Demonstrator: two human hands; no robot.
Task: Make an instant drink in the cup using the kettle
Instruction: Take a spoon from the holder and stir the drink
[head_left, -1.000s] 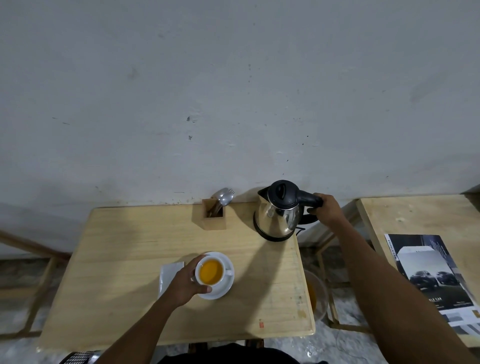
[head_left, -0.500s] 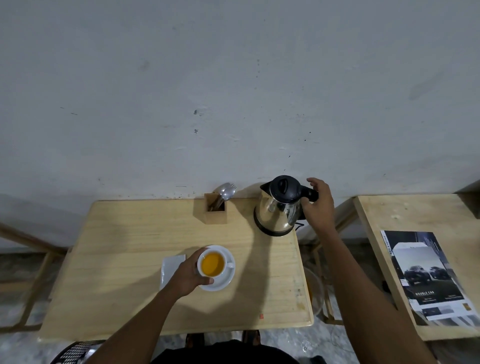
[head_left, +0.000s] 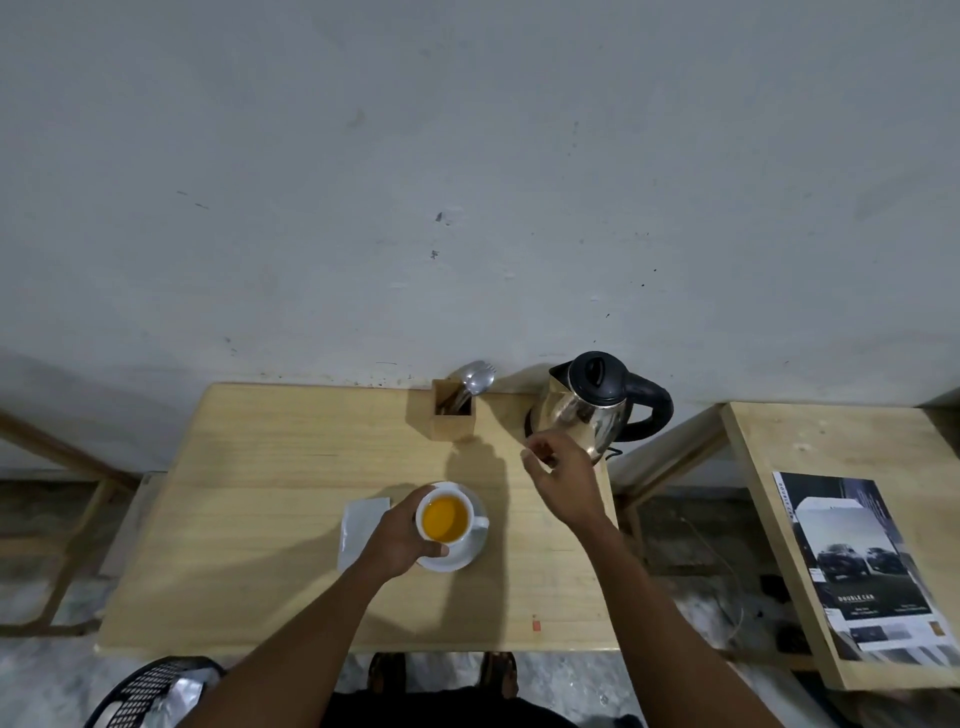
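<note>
A white cup (head_left: 451, 512) filled with orange-yellow liquid stands on a white saucer (head_left: 460, 556) in the middle of the wooden table (head_left: 249, 519). My left hand (head_left: 397, 538) wraps around the cup's left side. The steel kettle (head_left: 597, 402) with a black lid and handle stands upright at the table's back right corner. My right hand (head_left: 561, 475) hovers in front of the kettle, apart from its handle, fingers loosely spread and holding nothing.
A wooden holder (head_left: 453, 410) with metal spoons (head_left: 475, 376) stands at the back, left of the kettle. A white sachet or napkin (head_left: 358, 522) lies left of the saucer. A second wooden table (head_left: 810, 457) on the right carries a car brochure (head_left: 862, 566). A wall runs behind.
My right hand has let go of the kettle's handle and moved forward and left, toward the cup. The kettle stays on the table. My left hand stays on the cup.
</note>
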